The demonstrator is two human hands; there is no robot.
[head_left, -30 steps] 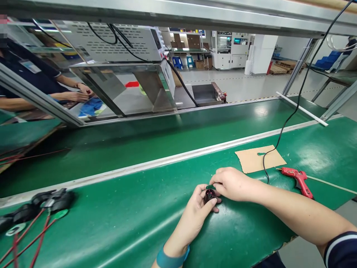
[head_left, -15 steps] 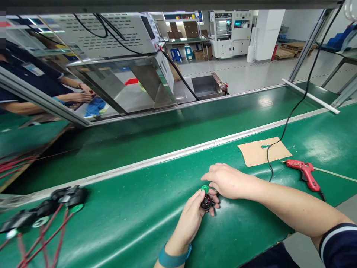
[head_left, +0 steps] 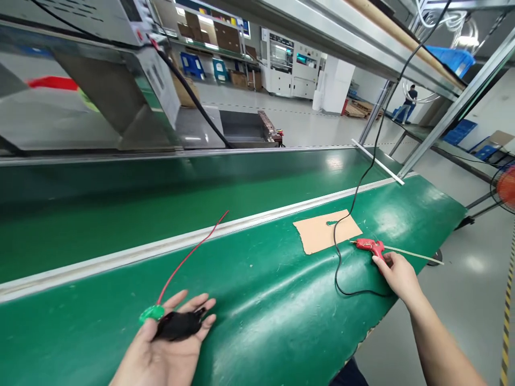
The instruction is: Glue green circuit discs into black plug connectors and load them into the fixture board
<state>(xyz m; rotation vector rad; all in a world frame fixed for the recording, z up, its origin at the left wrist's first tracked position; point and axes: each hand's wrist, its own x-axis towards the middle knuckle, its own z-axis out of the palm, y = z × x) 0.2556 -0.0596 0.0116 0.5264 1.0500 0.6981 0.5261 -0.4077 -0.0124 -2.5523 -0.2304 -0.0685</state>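
Note:
My left hand [head_left: 169, 348] is palm up near the front edge, holding a black part [head_left: 179, 325] across the palm and fingers. The thumb presses on a green disc [head_left: 152, 313] at the part's left end, and a red wire [head_left: 189, 254] rises from there over the mat. My right hand [head_left: 400, 276] is wrapped round the handle of a red glue gun [head_left: 369, 245] at the right. Its nozzle points left, and a pale glue stick [head_left: 414, 254] sticks out behind it.
A torn cardboard piece [head_left: 316, 236] lies left of the glue gun. A black cable [head_left: 337, 252] hangs from above and loops across the mat. A white strip [head_left: 241, 221] runs along the bench. Metal frame bars stand behind, and a far person [head_left: 408, 102] is at the back right.
My right hand has moved away from my left and taken hold of the glue gun. My left hand has turned palm up with the black part, farther left. The view has swung right.

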